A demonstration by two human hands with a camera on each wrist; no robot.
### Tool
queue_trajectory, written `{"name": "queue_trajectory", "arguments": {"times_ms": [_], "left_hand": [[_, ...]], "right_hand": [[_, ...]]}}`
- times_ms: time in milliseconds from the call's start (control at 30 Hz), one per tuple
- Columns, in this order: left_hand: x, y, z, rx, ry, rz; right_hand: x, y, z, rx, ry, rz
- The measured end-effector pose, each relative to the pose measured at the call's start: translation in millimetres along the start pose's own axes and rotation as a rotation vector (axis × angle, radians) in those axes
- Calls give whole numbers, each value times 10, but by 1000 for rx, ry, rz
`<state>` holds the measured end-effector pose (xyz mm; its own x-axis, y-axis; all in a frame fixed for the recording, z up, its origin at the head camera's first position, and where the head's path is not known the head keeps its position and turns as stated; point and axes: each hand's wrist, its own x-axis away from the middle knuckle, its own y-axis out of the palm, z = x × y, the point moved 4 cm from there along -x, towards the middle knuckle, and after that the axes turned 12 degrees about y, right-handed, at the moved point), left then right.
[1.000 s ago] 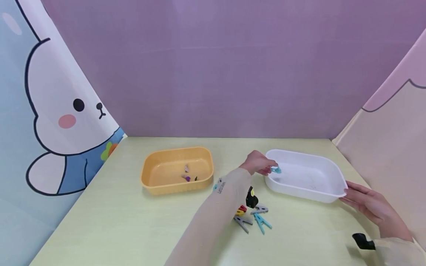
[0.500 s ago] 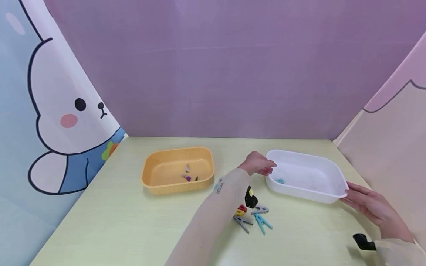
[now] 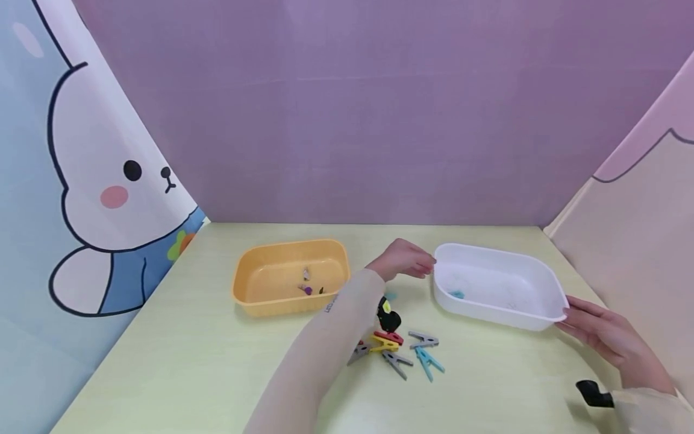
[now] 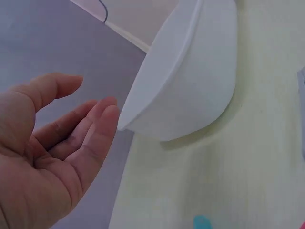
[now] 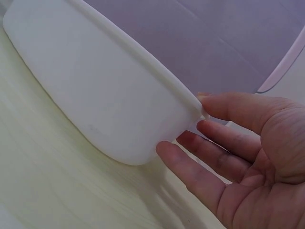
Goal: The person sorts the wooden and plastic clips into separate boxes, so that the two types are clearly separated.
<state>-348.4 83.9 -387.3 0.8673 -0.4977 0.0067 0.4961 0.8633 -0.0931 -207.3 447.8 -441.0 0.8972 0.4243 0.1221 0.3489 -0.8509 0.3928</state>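
My left hand point(image 3: 401, 260) is just outside the left end of a white plastic basin point(image 3: 499, 310). In the left wrist view its fingers are loosely bent, with nothing between them and the thumb. A light blue clothespin point(image 3: 457, 294) lies inside the basin, near its left front wall. At the basin's right front corner, my right hand point(image 3: 602, 334) holds the rim; the right wrist view has the thumb point(image 5: 228, 109) at the rim and the fingers against the outer wall. Several clothespins lie on the table, among them a yellow one point(image 3: 385, 343) and a light blue one point(image 3: 428, 361).
A yellow-orange basin point(image 3: 290, 305) stands on the left of the table, with a few small items inside, one of them purple point(image 3: 308, 290). My left forearm point(image 3: 309, 355) crosses over the table and partly covers the clothespins. A purple backdrop point(image 3: 368, 120) rises behind the table.
The light blue clothespin has dropped from my left hand into the white basin. The left hand has then drawn back leftward past the rim. My right hand has stayed at the corner.
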Motion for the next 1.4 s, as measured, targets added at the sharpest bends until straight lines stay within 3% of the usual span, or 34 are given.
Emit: {"name": "queue_trajectory", "arguments": {"times_ms": [100, 200, 400, 633, 833, 1167, 1400], "left_hand": [[31, -122, 9, -17, 6, -10], [101, -225, 15, -40, 9, -19], [321, -369, 1, -83, 17, -52], [621, -521, -61, -104, 12, -41], [880, -638, -177, -134, -5, -64], [1215, -785, -377, -135, 66, -126], [1398, -837, -524, -141, 59, -97]], "right_hand": [[-38, -6, 10, -89, -48, -99], [-53, -17, 14, -102, -60, -133], [-58, -29, 14, -101, -60, -147], [-58, -19, 15, -100, -54, -150], [-54, -21, 36, -113, -44, -161], [-111, -74, 40, -105, -43, -167], [-136, -116, 58, -117, -37, -183]]}}
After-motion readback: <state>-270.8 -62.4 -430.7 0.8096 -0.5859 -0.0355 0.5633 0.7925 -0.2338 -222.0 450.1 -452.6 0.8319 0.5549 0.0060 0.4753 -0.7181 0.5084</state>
